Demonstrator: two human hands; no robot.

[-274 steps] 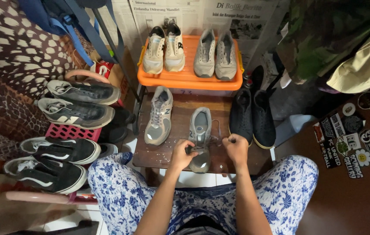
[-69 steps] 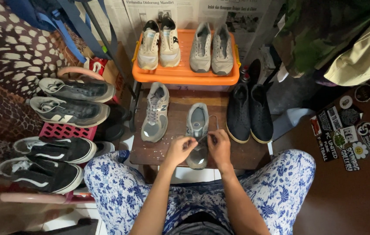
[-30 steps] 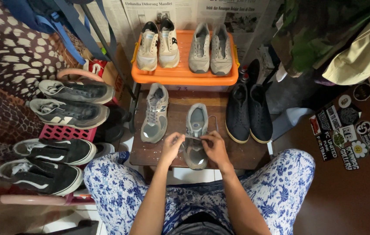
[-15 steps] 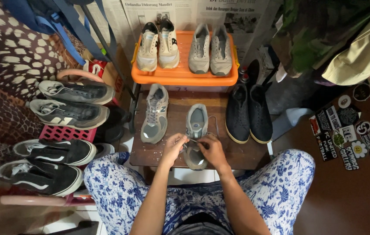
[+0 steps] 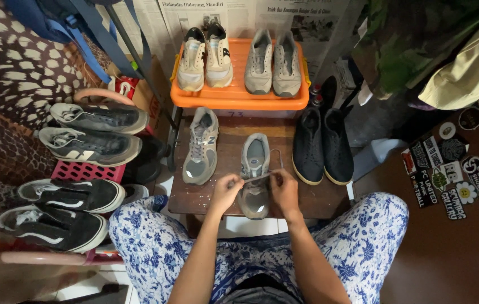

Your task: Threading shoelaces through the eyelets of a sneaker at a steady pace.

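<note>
A grey sneaker (image 5: 254, 157) lies on a small dark wooden table (image 5: 318, 202), toe toward me. My left hand (image 5: 226, 191) pinches one end of its grey shoelace (image 5: 257, 178) over the front of the shoe. My right hand (image 5: 284, 190) pinches the other end, and the lace is stretched between the two hands. A loop of lace shows by the shoe's right side. The matching grey sneaker (image 5: 201, 146) lies to the left on the same table, laced.
An orange tray (image 5: 239, 97) behind the table holds two pairs of pale sneakers. A black pair (image 5: 322, 147) stands at the table's right. Dark sneakers rest on racks at the left (image 5: 90, 135). My knees in blue floral trousers (image 5: 155, 236) flank the table.
Both hands stay over the grey sneaker's front and have shifted slightly, drawing the lace taut between them. The shoes around have not moved.
</note>
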